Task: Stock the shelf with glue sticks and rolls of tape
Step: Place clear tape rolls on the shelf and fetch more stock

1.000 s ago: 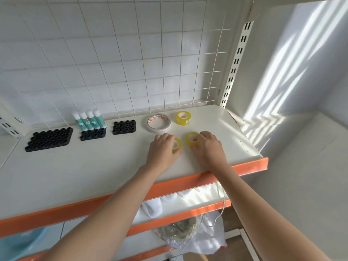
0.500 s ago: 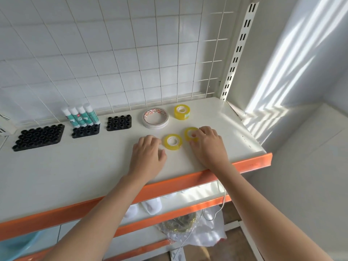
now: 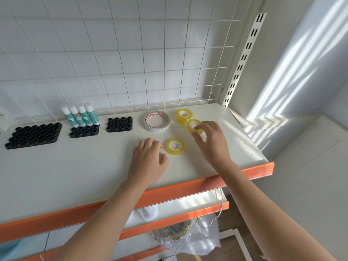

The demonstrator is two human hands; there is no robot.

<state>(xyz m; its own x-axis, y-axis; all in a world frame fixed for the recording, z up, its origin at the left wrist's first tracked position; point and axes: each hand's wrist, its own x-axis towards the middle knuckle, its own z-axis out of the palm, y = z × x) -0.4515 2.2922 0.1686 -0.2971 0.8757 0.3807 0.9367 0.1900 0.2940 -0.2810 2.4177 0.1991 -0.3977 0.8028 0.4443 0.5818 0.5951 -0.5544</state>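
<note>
On the white shelf (image 3: 75,172), my right hand (image 3: 211,144) pinches a small yellow tape roll (image 3: 194,126) and holds it lifted, just in front of another yellow roll (image 3: 184,116) near the back grid. A third yellow roll (image 3: 175,146) lies flat between my hands. My left hand (image 3: 148,162) rests on the shelf just left of it, fingers loosely curled, holding nothing. A larger white tape roll (image 3: 157,121) lies behind. Several glue sticks (image 3: 80,114) stand in a black holder (image 3: 84,131) at the back left.
Two more black holders stand without sticks: a large one (image 3: 32,136) at far left and a small one (image 3: 119,124) mid-shelf. A wire grid (image 3: 131,63) backs the shelf; an orange strip (image 3: 188,187) edges its front. Lower shelves hold white items and a plastic bag (image 3: 188,240).
My left hand let go of the yellow roll and drew back to the left. My right hand lifted its roll and carried it toward the back roll.
</note>
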